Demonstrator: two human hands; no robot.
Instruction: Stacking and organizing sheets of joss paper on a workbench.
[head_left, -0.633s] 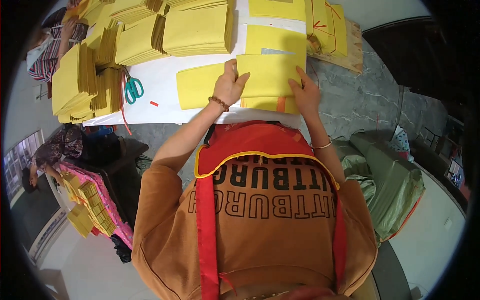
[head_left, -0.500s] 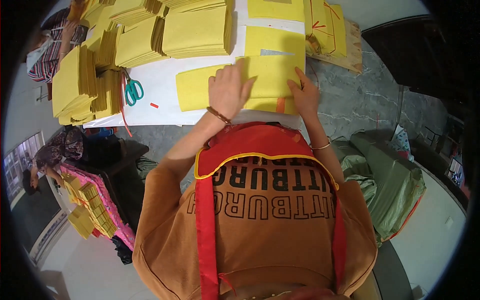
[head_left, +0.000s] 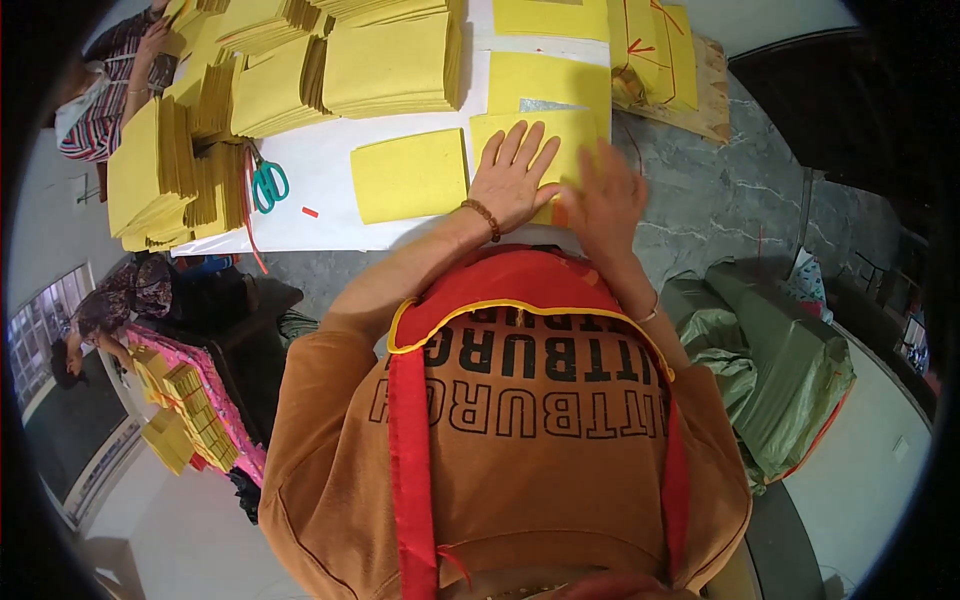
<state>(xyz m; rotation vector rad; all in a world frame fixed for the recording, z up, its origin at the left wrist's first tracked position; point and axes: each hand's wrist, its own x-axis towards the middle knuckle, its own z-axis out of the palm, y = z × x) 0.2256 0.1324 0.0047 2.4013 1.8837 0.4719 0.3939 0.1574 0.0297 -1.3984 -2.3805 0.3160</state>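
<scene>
A white-covered desk point(head_left: 320, 160) carries the work, its near edge just in front of the person. The person's left hand point(head_left: 512, 185) lies flat, fingers spread, on a yellow sheet point(head_left: 573, 128) near the desk's right-hand corner. The right hand point(head_left: 605, 195) is blurred at that sheet's right end; whether it grips or only touches cannot be told. Just to the left lies a yellow piece point(head_left: 410, 175), and beyond the hands another yellow sheet point(head_left: 545, 75) bears a grey patch.

Further left on the desk are teal-handled scissors point(head_left: 268, 185), a short red strip point(head_left: 310, 212) and a red ribbon point(head_left: 254, 238) hanging over the edge. Thick yellow stacks point(head_left: 390, 65) fill the far left part. Past the right edge, red-tied yellow bundles point(head_left: 650, 55) rest on a wooden board point(head_left: 713, 90) above a grey marbled floor point(head_left: 720, 190).

At right stands a bulky green-wrapped load point(head_left: 775, 365). At left, a co-worker point(head_left: 125, 295) leans by a pink cloth point(head_left: 205, 370) bearing yellow bundles point(head_left: 198, 412); another person point(head_left: 105, 115) is at the upper left.
</scene>
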